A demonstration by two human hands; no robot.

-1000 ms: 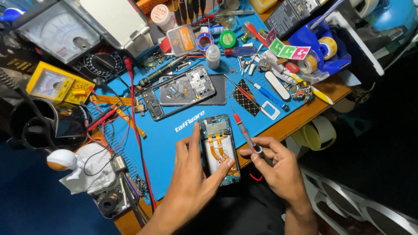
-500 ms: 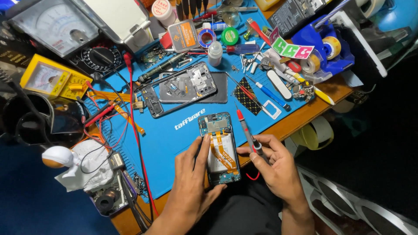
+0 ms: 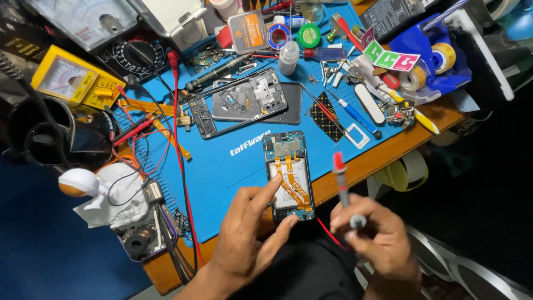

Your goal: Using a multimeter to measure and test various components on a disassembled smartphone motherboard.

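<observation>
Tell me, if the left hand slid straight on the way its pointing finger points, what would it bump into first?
Probably nothing new: the left hand already has its fingertips on the opened phone, near the orange ribbon cables. Exact contact is hard to judge.

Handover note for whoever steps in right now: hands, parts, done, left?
Left hand: fingers on the opened phone at the near edge of the blue mat.
Right hand: holds the red probe upright, tip off the phone.
Done: back cover off, board, battery and orange flex cables exposed.
Left: probe not yet on the board; removed frame lies further back.
</observation>
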